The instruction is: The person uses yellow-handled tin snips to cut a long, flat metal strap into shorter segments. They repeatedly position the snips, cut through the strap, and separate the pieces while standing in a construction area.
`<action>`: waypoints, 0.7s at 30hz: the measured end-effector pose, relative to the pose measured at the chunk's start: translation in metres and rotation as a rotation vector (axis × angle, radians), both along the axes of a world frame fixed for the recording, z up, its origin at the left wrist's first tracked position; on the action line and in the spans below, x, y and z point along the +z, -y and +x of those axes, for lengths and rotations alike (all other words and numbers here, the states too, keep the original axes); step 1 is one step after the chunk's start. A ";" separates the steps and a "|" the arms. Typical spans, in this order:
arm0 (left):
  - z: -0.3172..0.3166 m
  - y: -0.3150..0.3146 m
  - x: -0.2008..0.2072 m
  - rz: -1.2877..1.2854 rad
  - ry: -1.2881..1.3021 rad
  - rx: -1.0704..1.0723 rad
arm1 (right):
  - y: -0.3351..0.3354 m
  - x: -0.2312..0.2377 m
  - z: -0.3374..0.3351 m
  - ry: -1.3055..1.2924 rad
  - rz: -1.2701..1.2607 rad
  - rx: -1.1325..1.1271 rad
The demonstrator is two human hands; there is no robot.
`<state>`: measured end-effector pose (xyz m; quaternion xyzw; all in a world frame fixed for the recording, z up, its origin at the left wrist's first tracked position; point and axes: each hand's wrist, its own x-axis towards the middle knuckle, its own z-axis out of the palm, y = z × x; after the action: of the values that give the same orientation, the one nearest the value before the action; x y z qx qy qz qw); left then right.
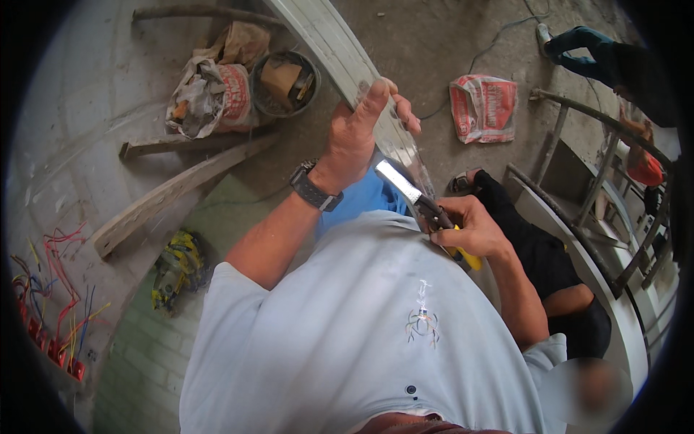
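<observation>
My left hand (354, 137), with a dark watch on its wrist, is wrapped round a long, pale grey ribbed strip (329, 43) that slants from the top edge down toward my body. Closed in my right hand (473, 228) is a hand tool (432, 211) with a dark body, a yellow handle and a bright, flat silver head. The silver head lies against or just beside the strip's lower part, below my left hand. Whether it touches the strip I cannot tell.
At the upper left, a bucket (315, 90) stands beside a stuffed sack (235, 94). Wooden boards (173, 188) lean there. A red-and-white sack (484, 108) lies on the floor. Loose wires (65, 289) stick out at far left. Metal railing (571, 195) and other people are at right.
</observation>
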<state>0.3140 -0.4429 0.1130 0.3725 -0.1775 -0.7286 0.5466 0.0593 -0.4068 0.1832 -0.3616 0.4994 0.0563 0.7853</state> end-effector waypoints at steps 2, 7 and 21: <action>0.001 -0.001 -0.004 -0.019 0.030 -0.034 | 0.003 0.000 0.000 -0.062 -0.030 0.035; 0.004 0.002 -0.004 -0.052 0.083 -0.048 | 0.004 -0.004 -0.005 -0.052 0.013 0.023; 0.006 0.003 -0.011 -0.074 0.188 -0.069 | 0.014 -0.013 -0.001 -0.021 -0.063 0.016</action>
<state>0.3197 -0.4455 0.1022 0.4123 -0.2674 -0.7017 0.5158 0.0580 -0.4205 0.1706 -0.3895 0.5063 0.0510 0.7677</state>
